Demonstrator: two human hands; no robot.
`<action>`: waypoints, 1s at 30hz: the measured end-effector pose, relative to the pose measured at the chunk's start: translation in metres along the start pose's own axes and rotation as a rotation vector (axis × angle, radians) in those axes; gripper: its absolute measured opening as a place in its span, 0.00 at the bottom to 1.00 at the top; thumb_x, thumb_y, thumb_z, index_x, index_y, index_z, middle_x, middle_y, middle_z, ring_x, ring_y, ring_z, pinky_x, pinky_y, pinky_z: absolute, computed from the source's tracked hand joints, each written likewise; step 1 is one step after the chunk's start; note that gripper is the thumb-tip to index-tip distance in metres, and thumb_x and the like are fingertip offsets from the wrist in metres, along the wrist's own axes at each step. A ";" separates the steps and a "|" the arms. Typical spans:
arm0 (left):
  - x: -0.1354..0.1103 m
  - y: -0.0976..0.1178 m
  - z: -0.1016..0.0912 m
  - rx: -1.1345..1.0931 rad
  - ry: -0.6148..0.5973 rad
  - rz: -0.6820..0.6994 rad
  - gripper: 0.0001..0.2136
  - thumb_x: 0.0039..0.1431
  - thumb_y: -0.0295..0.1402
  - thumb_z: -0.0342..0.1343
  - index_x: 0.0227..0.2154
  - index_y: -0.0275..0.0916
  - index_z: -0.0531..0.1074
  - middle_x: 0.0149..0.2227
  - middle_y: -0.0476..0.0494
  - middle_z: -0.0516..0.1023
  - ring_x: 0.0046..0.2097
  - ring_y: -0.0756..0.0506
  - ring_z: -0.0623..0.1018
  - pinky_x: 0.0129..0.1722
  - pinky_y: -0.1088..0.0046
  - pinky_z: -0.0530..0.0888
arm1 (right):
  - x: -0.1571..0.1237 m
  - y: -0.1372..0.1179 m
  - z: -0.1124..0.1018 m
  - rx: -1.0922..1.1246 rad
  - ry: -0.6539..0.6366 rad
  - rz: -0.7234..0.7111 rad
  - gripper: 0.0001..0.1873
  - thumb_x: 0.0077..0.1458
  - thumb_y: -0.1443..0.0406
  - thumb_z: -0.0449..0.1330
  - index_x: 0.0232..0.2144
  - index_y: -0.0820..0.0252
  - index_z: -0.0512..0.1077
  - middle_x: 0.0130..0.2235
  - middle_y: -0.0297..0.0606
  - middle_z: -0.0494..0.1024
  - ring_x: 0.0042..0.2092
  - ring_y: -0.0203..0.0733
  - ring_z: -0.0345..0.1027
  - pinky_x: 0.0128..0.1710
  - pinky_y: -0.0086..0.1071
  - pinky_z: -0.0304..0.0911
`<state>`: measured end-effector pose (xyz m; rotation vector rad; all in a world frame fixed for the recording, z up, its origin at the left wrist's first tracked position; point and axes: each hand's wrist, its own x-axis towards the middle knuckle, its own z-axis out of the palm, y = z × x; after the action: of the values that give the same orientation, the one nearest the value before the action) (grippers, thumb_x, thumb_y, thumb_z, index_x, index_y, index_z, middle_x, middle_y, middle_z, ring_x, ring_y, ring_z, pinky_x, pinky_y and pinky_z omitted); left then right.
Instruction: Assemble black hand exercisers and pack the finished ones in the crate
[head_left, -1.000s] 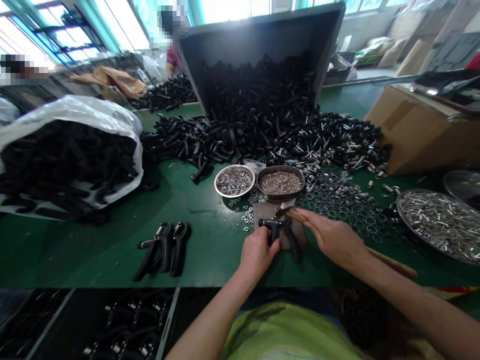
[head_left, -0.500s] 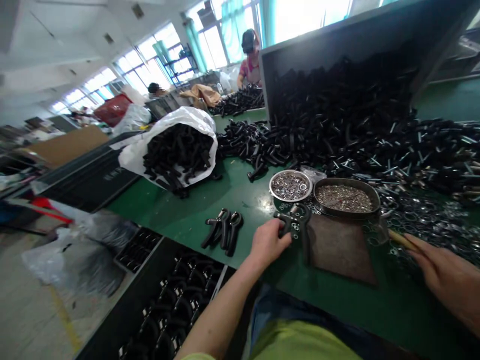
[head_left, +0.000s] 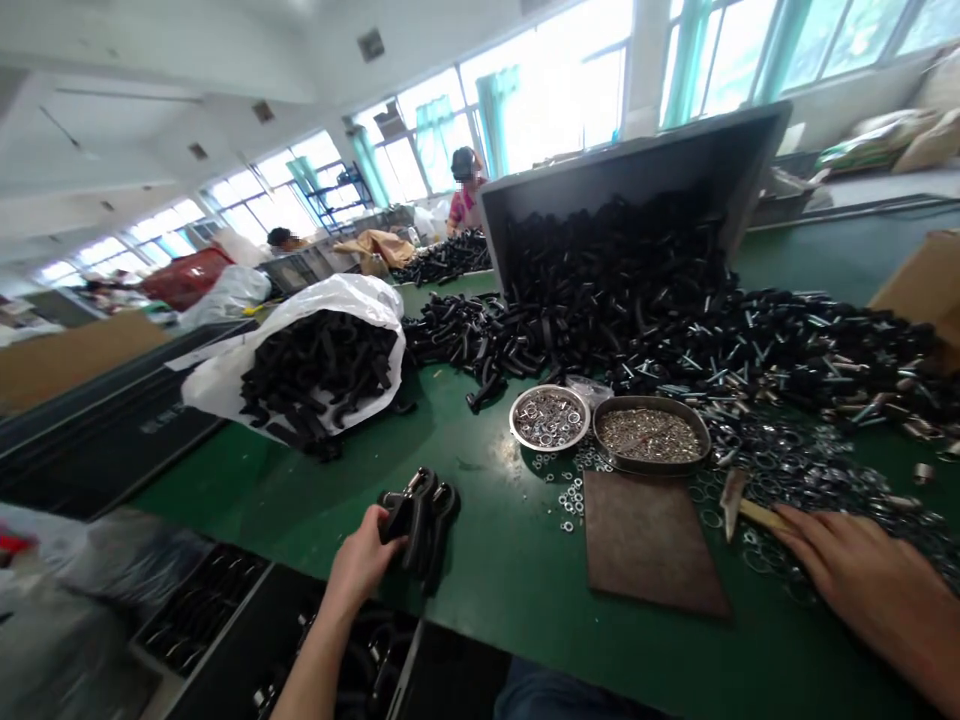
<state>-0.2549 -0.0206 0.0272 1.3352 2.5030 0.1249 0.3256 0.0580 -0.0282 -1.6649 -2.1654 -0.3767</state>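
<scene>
My left hand [head_left: 363, 556] is closed around a black spring hand grip [head_left: 397, 512] at the left of the green table. More black hand grips [head_left: 441, 525] lie against it, their coiled ends pointing away from me. My right hand [head_left: 862, 575] grasps the wooden handle of a small hammer [head_left: 761, 514], whose head rests near scattered metal rings. Between my hands lies a flat brown plate [head_left: 651, 548] with nothing on it. Small nuts or washers [head_left: 571, 497] are strewn by its left edge.
Behind the plate are a round dish of rings [head_left: 550, 446] and an oval tin of small metal parts [head_left: 651, 464]. Black handles spill from a tipped grey bin [head_left: 491, 235] and a white sack [head_left: 214, 395]. A crate of hand grips [head_left: 409, 650] stands below the table edge.
My left hand has carried a hand grip leftward from the plate to the others. The hammer stays in my right hand. The view has shifted, showing more of the right side.
</scene>
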 end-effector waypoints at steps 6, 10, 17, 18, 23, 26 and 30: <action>0.005 0.002 0.000 -0.013 -0.036 0.147 0.11 0.55 0.38 0.47 0.41 0.46 0.60 0.33 0.47 0.78 0.35 0.40 0.78 0.33 0.72 0.66 | 0.039 -0.007 -0.004 -0.003 -0.054 -0.123 0.21 0.59 0.56 0.44 0.42 0.58 0.74 0.42 0.47 0.75 0.43 0.54 0.66 0.41 0.46 0.63; 0.008 -0.001 -0.018 -0.046 -0.141 0.181 0.15 0.48 0.39 0.54 0.40 0.46 0.65 0.36 0.47 0.79 0.39 0.41 0.78 0.35 0.72 0.69 | 0.058 -0.012 -0.001 0.111 -0.060 -0.124 0.18 0.59 0.56 0.47 0.41 0.53 0.74 0.41 0.45 0.75 0.42 0.52 0.67 0.42 0.46 0.63; 0.095 0.076 -0.058 -0.126 0.026 0.325 0.16 0.49 0.48 0.54 0.36 0.45 0.72 0.34 0.47 0.78 0.37 0.42 0.77 0.36 0.72 0.70 | 0.071 0.002 0.003 0.191 -0.103 -0.062 0.19 0.60 0.60 0.45 0.40 0.59 0.74 0.42 0.44 0.76 0.45 0.50 0.67 0.46 0.45 0.62; 0.117 0.099 -0.052 -0.189 0.010 0.351 0.17 0.49 0.48 0.54 0.38 0.44 0.72 0.33 0.47 0.78 0.35 0.43 0.77 0.35 0.72 0.70 | 0.073 0.007 0.003 0.199 -0.111 -0.015 0.19 0.60 0.60 0.45 0.40 0.59 0.74 0.41 0.44 0.76 0.45 0.49 0.68 0.46 0.45 0.62; 0.203 0.202 0.000 -0.550 -0.204 0.074 0.24 0.54 0.46 0.51 0.50 0.36 0.63 0.22 0.48 0.74 0.25 0.46 0.75 0.27 0.71 0.73 | 0.089 0.037 0.003 0.233 -0.140 0.189 0.17 0.59 0.60 0.48 0.38 0.59 0.75 0.39 0.42 0.77 0.44 0.47 0.68 0.46 0.42 0.63; 0.225 0.227 0.015 -0.557 -0.199 0.002 0.24 0.58 0.48 0.45 0.46 0.30 0.64 0.18 0.45 0.72 0.23 0.44 0.75 0.25 0.69 0.73 | 0.107 0.052 0.004 0.215 -0.224 0.277 0.17 0.58 0.62 0.48 0.38 0.60 0.76 0.41 0.42 0.77 0.45 0.45 0.68 0.48 0.39 0.61; 0.226 0.226 0.013 -0.570 -0.163 -0.047 0.21 0.58 0.48 0.45 0.39 0.32 0.67 0.19 0.43 0.73 0.24 0.42 0.77 0.24 0.68 0.74 | 0.142 0.057 0.018 0.183 -0.316 0.387 0.17 0.58 0.63 0.49 0.38 0.60 0.77 0.41 0.43 0.78 0.46 0.43 0.68 0.48 0.34 0.60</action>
<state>-0.1885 0.2917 0.0132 1.0011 2.1285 0.6370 0.3464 0.2036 0.0189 -2.0849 -1.9387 0.1999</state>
